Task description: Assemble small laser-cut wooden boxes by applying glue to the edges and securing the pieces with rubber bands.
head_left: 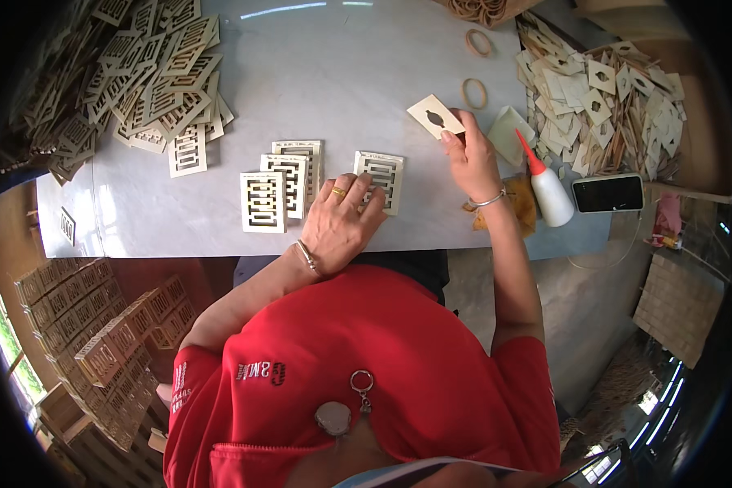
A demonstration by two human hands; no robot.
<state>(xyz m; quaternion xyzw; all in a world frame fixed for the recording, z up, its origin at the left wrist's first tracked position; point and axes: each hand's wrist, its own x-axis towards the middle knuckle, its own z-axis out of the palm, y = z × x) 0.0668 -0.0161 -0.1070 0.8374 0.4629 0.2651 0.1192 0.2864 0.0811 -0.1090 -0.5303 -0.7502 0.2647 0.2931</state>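
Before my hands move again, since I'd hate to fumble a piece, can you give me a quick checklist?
1. Left hand over the lone slotted panel: ok, covering its lower left part.
2. Right hand gripping the holed plate: ok.
3. Slotted pieces left of the left hand lined up: not ok, staggered.
4. Red nozzle of the white bottle open: cannot tell.
5. Phone clear of both hands: ok.

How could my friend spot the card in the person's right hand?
Start at the big grey table and look right of its middle. There the person's right hand holds a pale card. It has one dark, curvy hole, and unlike the similar pieces heaped farther right, it's the one held in a hand.
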